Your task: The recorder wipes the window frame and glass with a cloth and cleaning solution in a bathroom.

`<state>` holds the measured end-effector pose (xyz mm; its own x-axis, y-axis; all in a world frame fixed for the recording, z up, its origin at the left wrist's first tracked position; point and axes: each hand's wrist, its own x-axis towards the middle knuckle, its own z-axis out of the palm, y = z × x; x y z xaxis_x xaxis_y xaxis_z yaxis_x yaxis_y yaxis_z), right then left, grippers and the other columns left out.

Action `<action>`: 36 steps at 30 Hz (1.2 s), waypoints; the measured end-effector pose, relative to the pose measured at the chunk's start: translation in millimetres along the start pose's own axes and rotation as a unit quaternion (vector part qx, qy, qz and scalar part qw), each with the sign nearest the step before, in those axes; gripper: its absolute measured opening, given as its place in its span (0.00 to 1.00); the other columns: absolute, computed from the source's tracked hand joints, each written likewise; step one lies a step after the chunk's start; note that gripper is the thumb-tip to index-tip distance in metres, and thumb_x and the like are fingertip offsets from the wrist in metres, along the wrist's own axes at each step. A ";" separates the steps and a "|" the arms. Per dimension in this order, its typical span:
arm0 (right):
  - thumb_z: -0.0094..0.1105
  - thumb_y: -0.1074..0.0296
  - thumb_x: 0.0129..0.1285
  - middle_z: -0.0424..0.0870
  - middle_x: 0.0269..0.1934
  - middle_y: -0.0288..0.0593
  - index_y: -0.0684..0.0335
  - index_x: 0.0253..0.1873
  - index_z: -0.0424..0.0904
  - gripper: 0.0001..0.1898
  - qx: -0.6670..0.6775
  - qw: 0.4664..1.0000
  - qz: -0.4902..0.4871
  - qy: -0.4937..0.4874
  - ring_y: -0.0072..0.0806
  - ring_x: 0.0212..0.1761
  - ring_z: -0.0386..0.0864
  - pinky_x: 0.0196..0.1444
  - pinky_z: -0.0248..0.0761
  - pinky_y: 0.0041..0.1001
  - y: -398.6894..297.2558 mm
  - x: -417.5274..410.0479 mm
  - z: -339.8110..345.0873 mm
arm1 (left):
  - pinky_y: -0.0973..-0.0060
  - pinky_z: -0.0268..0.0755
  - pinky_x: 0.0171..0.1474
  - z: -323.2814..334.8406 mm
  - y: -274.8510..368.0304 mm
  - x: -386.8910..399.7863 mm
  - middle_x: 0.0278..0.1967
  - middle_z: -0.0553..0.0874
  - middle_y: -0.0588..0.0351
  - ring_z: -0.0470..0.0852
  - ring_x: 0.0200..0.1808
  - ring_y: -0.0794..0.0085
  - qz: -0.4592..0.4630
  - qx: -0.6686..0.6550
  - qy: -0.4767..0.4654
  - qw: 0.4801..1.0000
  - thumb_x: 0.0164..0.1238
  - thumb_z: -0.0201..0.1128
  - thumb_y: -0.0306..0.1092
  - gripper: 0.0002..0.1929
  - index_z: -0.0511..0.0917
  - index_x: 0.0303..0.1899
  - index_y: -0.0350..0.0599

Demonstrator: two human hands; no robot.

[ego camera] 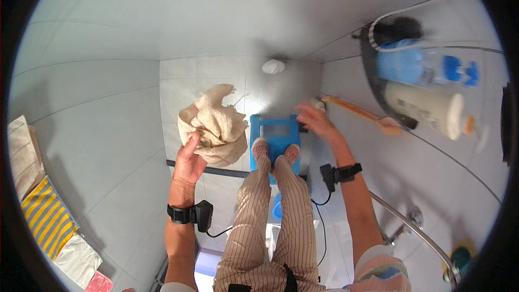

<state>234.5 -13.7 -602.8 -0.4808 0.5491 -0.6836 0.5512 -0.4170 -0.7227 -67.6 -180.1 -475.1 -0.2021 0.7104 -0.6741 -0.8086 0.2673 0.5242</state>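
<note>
My left hand [189, 162] grips a crumpled beige cloth [215, 129], its thumb pressed over the fabric and a frayed edge hanging at the right. My right hand [318, 121], slightly blurred, is held with fingers apart and nothing in it. Below and between the hands, my feet stand on a blue plastic stool [275, 123]. Each wrist wears a black strap with a small device and a cable.
A corner shelf [371, 85] on the right wall holds bottles [425, 105]. Below it is an orange-handled brush [357, 109]. A metal rail [417, 231] curves at lower right. Several cloths, one yellow-striped [48, 219], hang at left. A white object [273, 66] lies ahead.
</note>
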 end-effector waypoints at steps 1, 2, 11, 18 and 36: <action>0.54 0.62 0.64 0.79 0.43 0.37 0.58 0.55 0.73 0.16 0.005 0.999 -0.031 -0.040 0.23 0.43 0.76 0.44 0.69 0.22 -10.4 -7.6 14.3 | 0.61 0.58 0.65 3.2 3.4 -2.0 0.61 0.69 0.53 0.67 0.63 0.62 0.006 0.002 -0.008 1.000 0.65 0.58 0.42 0.30 0.59 0.64 0.40; 0.53 0.63 0.65 0.79 0.44 0.37 0.58 0.55 0.73 0.15 0.009 0.995 -0.063 -0.080 0.23 0.44 0.76 0.44 0.70 0.22 -21.5 -15.7 29.5 | 0.61 0.59 0.65 6.3 7.0 -6.3 0.61 0.69 0.53 0.67 0.63 0.62 0.012 0.009 -0.016 1.000 0.66 0.58 0.42 0.30 0.59 0.64 0.40; 0.43 0.50 0.70 0.73 0.53 0.42 0.62 0.64 0.63 0.26 0.225 0.974 -0.014 -0.040 0.28 0.55 0.71 0.56 0.66 0.32 -126.1 -58.0 113.8 | 0.66 0.63 0.62 73.6 28.2 -44.1 0.57 0.73 0.55 0.71 0.59 0.68 0.114 0.078 -0.017 0.990 0.66 0.58 0.35 0.24 0.63 0.62 0.42; 0.43 0.48 0.69 0.64 0.61 0.40 0.58 0.67 0.56 0.28 0.525 0.811 -0.071 -0.248 0.32 0.65 0.61 0.65 0.57 0.37 -172.8 -99.6 135.1 | 0.61 0.56 0.65 123.9 52.4 -103.7 0.58 0.70 0.48 0.67 0.61 0.60 0.257 0.423 -0.094 0.864 0.63 0.61 0.38 0.21 0.72 0.55 0.40; 0.60 0.61 0.59 0.69 0.59 0.42 0.61 0.63 0.60 0.29 0.174 0.915 -0.358 0.065 0.34 0.62 0.66 0.64 0.60 0.31 -245.7 -211.8 42.4 | 0.66 0.66 0.56 199.9 312.2 -135.6 0.53 0.75 0.53 0.72 0.53 0.66 0.586 0.555 0.051 0.588 0.56 0.66 0.41 0.34 0.63 0.64 0.45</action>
<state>172.0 -58.2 -284.8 -0.5357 0.8441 -0.0215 -0.1345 -0.1104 -0.9847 -182.1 -62.9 -116.0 -0.3398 0.8021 0.4910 0.7662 -0.0667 0.6391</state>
